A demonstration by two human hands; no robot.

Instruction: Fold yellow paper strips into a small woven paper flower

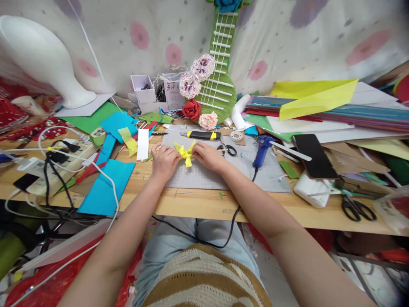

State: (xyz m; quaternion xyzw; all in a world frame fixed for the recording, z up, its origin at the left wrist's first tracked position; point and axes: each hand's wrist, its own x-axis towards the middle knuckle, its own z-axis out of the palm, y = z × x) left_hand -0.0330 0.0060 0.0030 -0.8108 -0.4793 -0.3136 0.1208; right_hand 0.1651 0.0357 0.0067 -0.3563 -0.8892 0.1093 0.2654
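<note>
Between my two hands is a small yellow paper bow [185,154], its pointed ends spread out above the grey cutting mat [204,181]. My left hand [165,160] pinches its left side, fingers closed. From the other side, my right hand [207,154] grips the bow with fingers curled together. Just beyond the hands lies a yellow and black utility knife [203,135]. Small dark scissors [230,150] rest right of my right hand. A blue glue gun [262,151] lies farther right on the mat.
A green guitar-shaped craft [222,94] with paper flowers leans at the back. Power strips [60,164] and cables crowd the left. At right are a phone [315,156], black-handled scissors [358,209] and stacked coloured paper [319,96]. The glue gun's cord [238,213] hangs over the table edge.
</note>
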